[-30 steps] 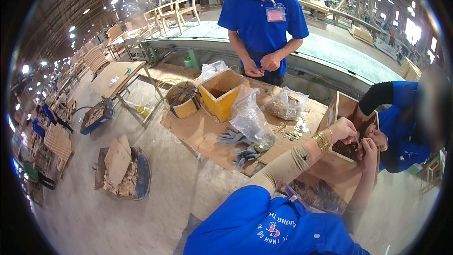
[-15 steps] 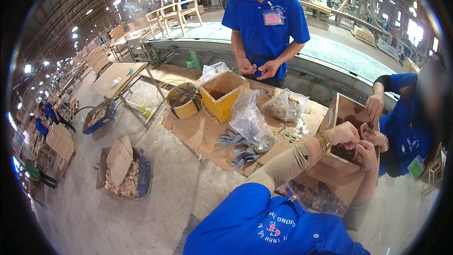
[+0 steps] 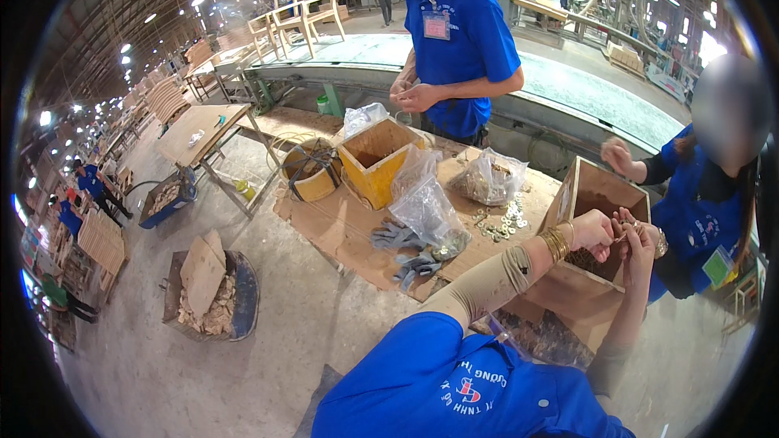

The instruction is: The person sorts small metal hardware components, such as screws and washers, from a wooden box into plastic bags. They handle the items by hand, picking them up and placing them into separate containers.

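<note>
Over a wooden box [image 3: 560, 211], my left hand [image 3: 592, 231] and my right hand [image 3: 639, 250] are close together. Both have fingers pinched; whatever they hold is too small to name. Gold bangles ring my left wrist. Inside the box lie many small brownish pieces, partly hidden by my hands. A co-worker's hand [image 3: 626, 217] is right beside my right hand, and that person's other hand [image 3: 621, 156] is raised over the box's far side. Left of the box, metal washers [image 3: 510, 219] are scattered on the cardboard-covered table [image 3: 324, 231].
A clear bag of small parts [image 3: 488, 178], another plastic bag [image 3: 430, 215], grey gloves [image 3: 415, 264], a yellow box [image 3: 376, 166] and a round yellow tub [image 3: 311, 178] stand or lie on the table. Another co-worker [image 3: 458, 40] stands across it. A scrap-wood bin [image 3: 247, 296] sits on the floor.
My right hand has risen slightly and its fingers are more upright. The right co-worker's far hand has lifted away from the box. The co-worker opposite has turned toward the left.
</note>
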The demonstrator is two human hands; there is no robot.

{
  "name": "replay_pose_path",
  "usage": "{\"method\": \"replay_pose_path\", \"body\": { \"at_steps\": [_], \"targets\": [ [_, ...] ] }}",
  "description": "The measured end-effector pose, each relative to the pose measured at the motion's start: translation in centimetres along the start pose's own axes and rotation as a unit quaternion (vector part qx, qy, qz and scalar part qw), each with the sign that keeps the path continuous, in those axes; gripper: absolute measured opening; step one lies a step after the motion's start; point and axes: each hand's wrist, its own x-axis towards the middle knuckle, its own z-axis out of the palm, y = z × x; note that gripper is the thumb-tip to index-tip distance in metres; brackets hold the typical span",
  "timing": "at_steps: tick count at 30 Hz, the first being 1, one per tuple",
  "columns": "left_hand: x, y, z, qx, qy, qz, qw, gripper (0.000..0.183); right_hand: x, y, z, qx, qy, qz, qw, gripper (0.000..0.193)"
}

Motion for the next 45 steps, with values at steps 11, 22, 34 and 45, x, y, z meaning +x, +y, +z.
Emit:
{"method": "replay_pose_path", "body": {
  "at_steps": [11,22,34,45],
  "targets": [
    [-0.8,-0.3,-0.5,-0.068,0.044,-0.007,0.997,0.018,0.1,2.2,1.3,-0.035,0.086,-0.08,0.992,0.015],
    [-1.2,0.2,-0.3,-0.057,0.05,0.029,0.997,0.012,-0.1,1.7,1.5,-0.116,0.077,-0.075,0.987,0.013],
    [-0.9,0.1,-0.2,-0.086,0.069,0.028,0.994,0.009,0.1,1.8,0.1,-0.115,0.036,-0.146,0.982,0.01],
    [-0.9,-0.1,-0.2,-0.094,0.08,0.038,0.992,0.008,0.0,1.0,0.6,-0.199,0.018,-0.168,0.965,0.005]
  ]
}}
